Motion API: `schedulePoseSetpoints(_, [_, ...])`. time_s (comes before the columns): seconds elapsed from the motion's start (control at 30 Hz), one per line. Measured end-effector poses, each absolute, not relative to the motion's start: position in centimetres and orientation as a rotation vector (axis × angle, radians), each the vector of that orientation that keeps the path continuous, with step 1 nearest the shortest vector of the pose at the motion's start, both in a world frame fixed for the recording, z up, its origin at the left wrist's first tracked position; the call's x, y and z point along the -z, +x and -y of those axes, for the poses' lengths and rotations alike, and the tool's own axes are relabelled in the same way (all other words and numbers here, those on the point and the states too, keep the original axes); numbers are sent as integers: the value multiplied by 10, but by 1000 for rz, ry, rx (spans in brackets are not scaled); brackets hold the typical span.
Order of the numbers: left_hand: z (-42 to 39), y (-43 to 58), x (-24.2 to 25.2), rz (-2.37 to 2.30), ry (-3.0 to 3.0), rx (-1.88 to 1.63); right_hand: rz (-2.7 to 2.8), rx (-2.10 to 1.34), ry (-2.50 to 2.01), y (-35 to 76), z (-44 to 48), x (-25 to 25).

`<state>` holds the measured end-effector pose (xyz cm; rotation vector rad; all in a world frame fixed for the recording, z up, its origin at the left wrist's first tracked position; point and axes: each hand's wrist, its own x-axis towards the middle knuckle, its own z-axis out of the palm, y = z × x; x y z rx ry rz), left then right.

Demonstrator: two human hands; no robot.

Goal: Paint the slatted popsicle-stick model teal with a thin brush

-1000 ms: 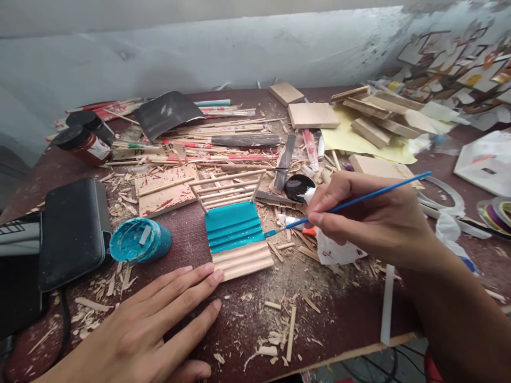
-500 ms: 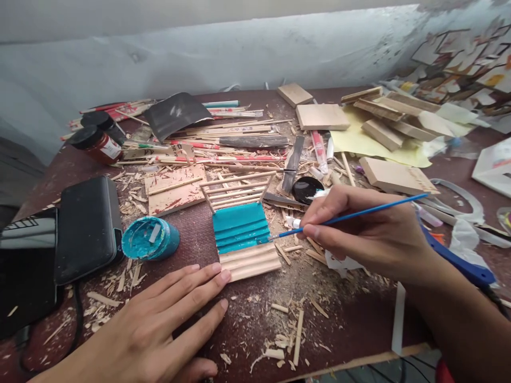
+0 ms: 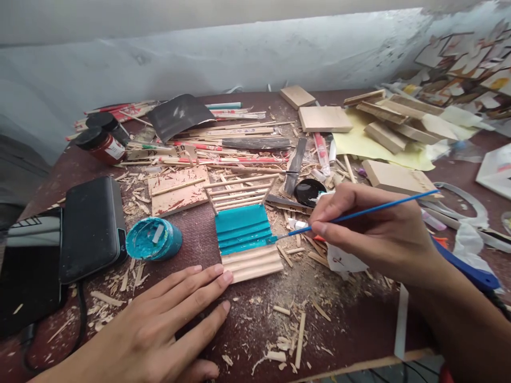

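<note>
A small wooden model bench (image 3: 251, 264) lies in the middle of the table, its upper ribbed part coated in turquoise paint and its front slats bare wood. My right hand (image 3: 359, 229) pinches a thin blue paintbrush (image 3: 383, 205). The brush tip meets the right edge of the turquoise area, beside the bare slats. My left hand (image 3: 167, 324) lies spread, its fingertips on the bench's bare left front corner. An open jar of turquoise paint (image 3: 173, 240) stands to the left of the bench, with a small pale piece inside its mouth.
A black power bank (image 3: 91, 229) with a cable sits at left. Thin sticks (image 3: 247, 130), wood shavings (image 3: 136, 271) and a stained board (image 3: 179, 189) surround the bench. Two dark-lidded jars (image 3: 99, 143) stand behind. Wooden blocks (image 3: 325, 118) lie at the back right, near a black lid (image 3: 309, 191).
The brush tip has slid right along the painted slats to their edge, my right hand moving with it. My left hand stays on the corner. The whole view has shifted slightly.
</note>
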<state>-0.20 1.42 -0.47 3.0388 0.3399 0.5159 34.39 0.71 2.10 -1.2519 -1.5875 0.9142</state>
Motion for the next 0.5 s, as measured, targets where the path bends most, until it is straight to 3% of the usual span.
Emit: schedulePoseSetpoints(0.5, [-14, -2, 5, -346, 3021, -531, 1672, -873, -1278, 343, -8, -22])
